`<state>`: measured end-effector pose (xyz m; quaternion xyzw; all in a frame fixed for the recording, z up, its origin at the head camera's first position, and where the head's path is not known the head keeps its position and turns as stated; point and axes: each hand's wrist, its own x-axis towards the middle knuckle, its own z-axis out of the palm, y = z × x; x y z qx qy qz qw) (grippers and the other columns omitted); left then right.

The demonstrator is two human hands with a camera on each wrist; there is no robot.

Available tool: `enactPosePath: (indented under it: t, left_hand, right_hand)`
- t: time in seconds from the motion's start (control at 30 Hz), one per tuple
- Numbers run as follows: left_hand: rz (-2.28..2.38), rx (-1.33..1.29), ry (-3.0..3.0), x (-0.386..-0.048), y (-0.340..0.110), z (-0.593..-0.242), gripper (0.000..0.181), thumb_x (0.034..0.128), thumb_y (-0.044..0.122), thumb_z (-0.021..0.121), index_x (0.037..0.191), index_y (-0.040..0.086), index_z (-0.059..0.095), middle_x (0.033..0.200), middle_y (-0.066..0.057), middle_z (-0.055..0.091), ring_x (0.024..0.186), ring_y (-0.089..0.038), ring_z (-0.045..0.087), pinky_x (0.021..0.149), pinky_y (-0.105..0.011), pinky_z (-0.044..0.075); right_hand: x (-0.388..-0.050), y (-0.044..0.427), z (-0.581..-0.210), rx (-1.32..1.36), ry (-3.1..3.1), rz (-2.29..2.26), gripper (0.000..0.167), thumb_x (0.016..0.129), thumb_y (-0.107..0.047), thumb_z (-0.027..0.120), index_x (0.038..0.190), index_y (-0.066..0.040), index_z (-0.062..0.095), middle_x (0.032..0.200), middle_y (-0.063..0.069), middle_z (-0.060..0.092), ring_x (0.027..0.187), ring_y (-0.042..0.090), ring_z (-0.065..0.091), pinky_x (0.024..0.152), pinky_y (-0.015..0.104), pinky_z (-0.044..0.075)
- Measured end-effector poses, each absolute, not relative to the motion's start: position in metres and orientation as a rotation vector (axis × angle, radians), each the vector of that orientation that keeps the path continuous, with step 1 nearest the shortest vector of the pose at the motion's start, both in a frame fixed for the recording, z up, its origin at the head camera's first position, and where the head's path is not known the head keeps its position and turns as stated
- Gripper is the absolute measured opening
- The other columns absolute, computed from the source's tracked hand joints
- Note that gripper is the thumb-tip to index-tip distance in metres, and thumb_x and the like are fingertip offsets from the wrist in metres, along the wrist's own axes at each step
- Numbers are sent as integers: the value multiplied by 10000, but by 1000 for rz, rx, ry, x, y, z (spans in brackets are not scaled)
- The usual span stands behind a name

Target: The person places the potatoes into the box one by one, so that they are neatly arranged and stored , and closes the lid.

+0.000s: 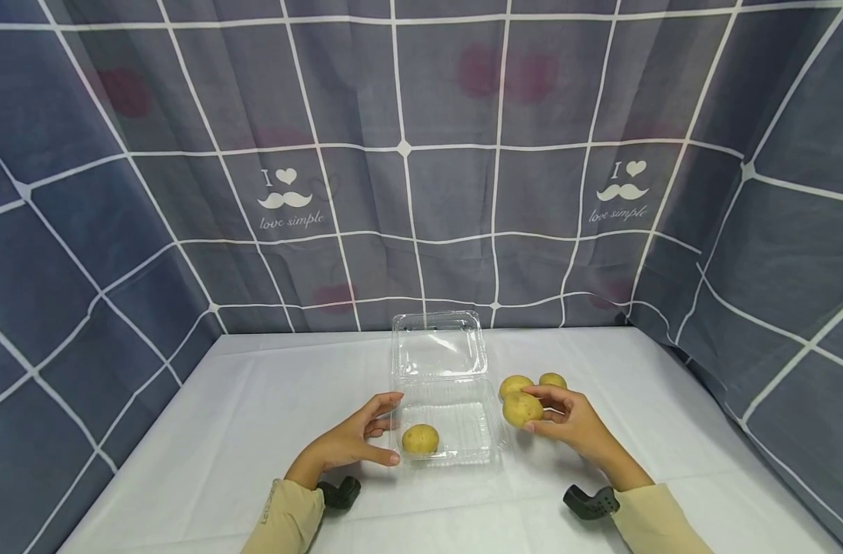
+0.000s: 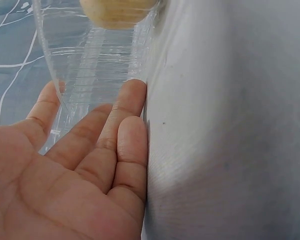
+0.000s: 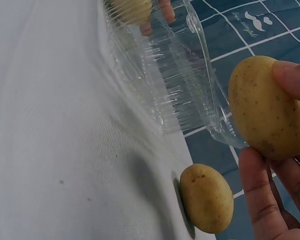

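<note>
Left hand (image 1: 355, 438): thumb spread wide of the extended fingers, at the left wall of the clear, rectangular plastic hinged container (image 1: 463, 425). Right hand (image 1: 570, 422): held above the white cloth-covered desk (image 1: 290, 385), pinching a yellow oval potato (image 1: 521, 410). Container base: one yellow potato (image 1: 420, 439), front-left. Beyond: two loose yellow potatoes (image 1: 553, 380); container lid (image 1: 438, 346) raised

The container (image 1: 459, 423) looks like glossy, ribbed plastic from here, the potatoes (image 3: 206, 198) smooth and dull, the surface (image 1: 186, 477) matt cloth.
</note>
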<state>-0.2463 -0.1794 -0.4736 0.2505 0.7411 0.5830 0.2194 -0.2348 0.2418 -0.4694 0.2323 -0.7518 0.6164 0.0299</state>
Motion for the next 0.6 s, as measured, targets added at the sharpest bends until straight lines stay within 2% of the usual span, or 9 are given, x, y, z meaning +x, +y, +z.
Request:
enactPosePath:
  t: [0.17, 0.43, 0.6]
  left_hand:
    - [1615, 689, 2048, -246, -180, -473, 1078, 890, 124, 916, 1684, -3, 198, 1714, -322, 198, 1525, -541, 365, 1243, -682, 259]
    - [1610, 673, 2053, -245, -178, -472, 1061, 889, 107, 914, 1687, 25, 220, 1717, -324, 199, 1532, -536, 358, 1250, -671, 259]
    - [1615, 667, 2053, -245, -178, -473, 1075, 885, 114, 919, 1687, 15, 209, 1728, -311, 191, 1533, -531, 359, 1253, -674, 251]
  right_hand:
    - [-234, 238, -465, 728, -2324, 1894, 527, 871, 107, 819, 1331, 229, 593, 1281, 166, 662, 1032, 69, 682, 900, 201, 593]
    - [-234, 231, -458, 789, -2311, 1898, 519, 862, 101, 833, 1314, 221, 609, 1240, 108, 663, 1043, 72, 685, 897, 217, 601]
    - [-235, 226, -457, 784, -2320, 1904, 519, 862, 98, 835, 1315, 219, 613, 1256, 160, 652, 1043, 75, 685, 893, 216, 600]
